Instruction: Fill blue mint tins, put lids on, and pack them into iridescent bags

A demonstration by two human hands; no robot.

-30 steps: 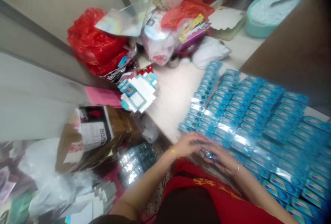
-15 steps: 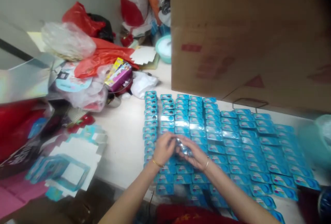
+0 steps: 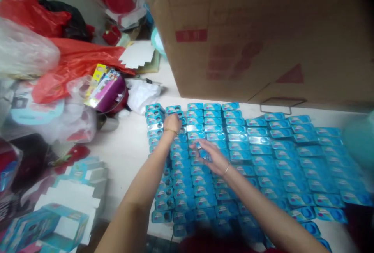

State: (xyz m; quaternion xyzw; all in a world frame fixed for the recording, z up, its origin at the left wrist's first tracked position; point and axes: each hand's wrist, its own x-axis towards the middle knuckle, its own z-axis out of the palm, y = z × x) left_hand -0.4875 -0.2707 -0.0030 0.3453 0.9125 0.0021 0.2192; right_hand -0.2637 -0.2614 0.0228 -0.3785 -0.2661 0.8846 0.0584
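Note:
Several rows of small blue blister packs [image 3: 251, 155] cover the white table [image 3: 128, 151]. My left hand [image 3: 172, 122] reaches to the far left rows, fingers curled down onto a pack there; what it grips is hidden. My right hand [image 3: 209, 155] hovers lower over the middle rows, fingers spread and slightly blurred, nothing seen in it. A thin bracelet sits on each wrist.
A big cardboard box [image 3: 263, 34] stands at the back of the table. Red plastic bags [image 3: 73, 62], a clear bag [image 3: 26, 54], a purple toy package [image 3: 106, 89] and white crumpled bag [image 3: 143, 93] crowd the left. Flat blue-white carton blanks [image 3: 58, 210] lie lower left.
My hands were together on one pack near the front edge; now they are apart, the left reaching to the far rows, the right open. The camera has turned to the right.

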